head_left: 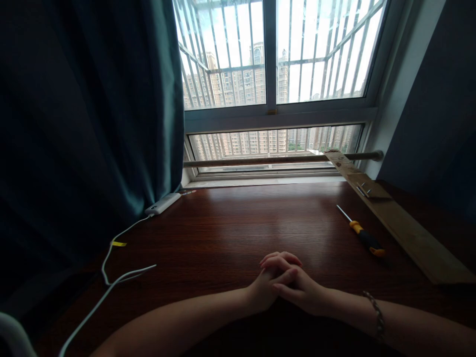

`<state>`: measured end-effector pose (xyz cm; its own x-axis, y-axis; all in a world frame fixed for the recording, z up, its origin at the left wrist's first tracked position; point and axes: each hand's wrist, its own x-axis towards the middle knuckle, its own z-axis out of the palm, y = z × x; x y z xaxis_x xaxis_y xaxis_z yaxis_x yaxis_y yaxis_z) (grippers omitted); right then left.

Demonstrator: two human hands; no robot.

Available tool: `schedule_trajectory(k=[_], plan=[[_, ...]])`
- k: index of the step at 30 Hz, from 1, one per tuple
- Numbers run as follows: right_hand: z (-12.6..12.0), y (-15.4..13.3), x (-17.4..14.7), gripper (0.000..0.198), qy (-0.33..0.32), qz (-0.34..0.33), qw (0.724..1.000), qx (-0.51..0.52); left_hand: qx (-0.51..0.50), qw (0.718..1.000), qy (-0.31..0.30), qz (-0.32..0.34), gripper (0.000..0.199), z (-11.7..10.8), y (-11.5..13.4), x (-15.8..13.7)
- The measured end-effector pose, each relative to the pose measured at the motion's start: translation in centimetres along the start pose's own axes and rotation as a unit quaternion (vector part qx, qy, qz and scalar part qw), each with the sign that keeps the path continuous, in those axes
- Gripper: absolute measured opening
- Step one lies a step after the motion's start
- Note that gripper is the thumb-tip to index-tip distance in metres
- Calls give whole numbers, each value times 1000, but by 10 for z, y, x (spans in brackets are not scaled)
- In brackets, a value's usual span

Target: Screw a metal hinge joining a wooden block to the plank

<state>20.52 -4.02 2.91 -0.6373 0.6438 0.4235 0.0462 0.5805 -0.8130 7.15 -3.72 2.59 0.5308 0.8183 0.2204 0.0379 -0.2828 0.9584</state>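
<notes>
My left hand (260,292) and my right hand (307,292) are clasped together at the near middle of the dark wooden table (223,228). Their fingers are interlaced and closed, and no object shows in either. The palms are hidden. Right of my hands lies a screwdriver (366,239) with a black and yellow handle, its shaft pointing toward the window. Beyond it a long wooden board (412,233) slants across the right side. A small flat piece (374,187) with a few screws or nails on it rests on the board.
A white power strip (163,203) lies by the blue curtain (156,124) at the left. Its white cord (106,258), bearing a yellow tag (119,244), loops along the left side. A horizontal rail (260,160) crosses before the barred window (238,59). The board's far end reaches that rail.
</notes>
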Motion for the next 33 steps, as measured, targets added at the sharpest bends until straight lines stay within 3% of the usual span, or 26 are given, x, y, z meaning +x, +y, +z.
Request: schedule_trajectory(k=[33], plan=[[0,0,0,33,1,2,1000,2,-19,1000,-1,7,22,0,-3,0]])
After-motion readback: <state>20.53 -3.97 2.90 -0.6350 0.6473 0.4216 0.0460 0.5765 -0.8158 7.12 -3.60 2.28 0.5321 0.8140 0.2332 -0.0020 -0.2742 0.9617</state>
